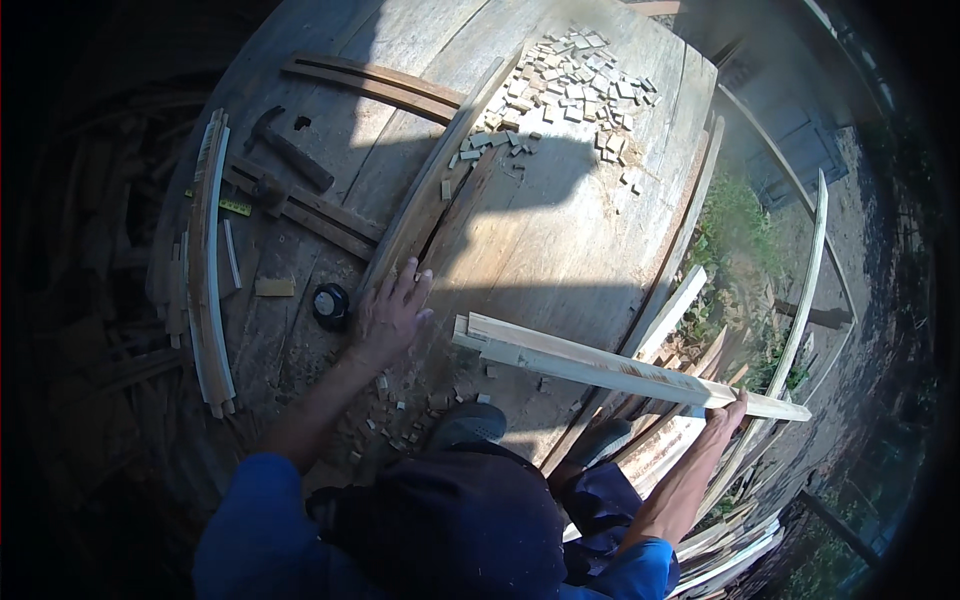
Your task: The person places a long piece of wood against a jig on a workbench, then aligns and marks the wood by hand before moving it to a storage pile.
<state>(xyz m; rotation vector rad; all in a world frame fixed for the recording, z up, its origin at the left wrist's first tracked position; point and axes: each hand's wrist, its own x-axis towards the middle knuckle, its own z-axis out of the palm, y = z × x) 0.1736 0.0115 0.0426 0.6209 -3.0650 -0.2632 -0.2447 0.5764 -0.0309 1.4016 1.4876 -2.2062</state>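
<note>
My left hand has its fingers spread at the near end of a long wooden rail lying on the plank surface, beside a round black object, possibly a tape measure. My right hand grips pale wooden strips near their right end; they extend leftward across the surface. A hammer lies at the upper left, near crossbars and a yellow measuring strip.
Several small wood blocks are scattered at the back and around my feet. Bundled strips lie at the left. Long boards pile along the right edge, beside weeds and a pale panel. My shoes show below.
</note>
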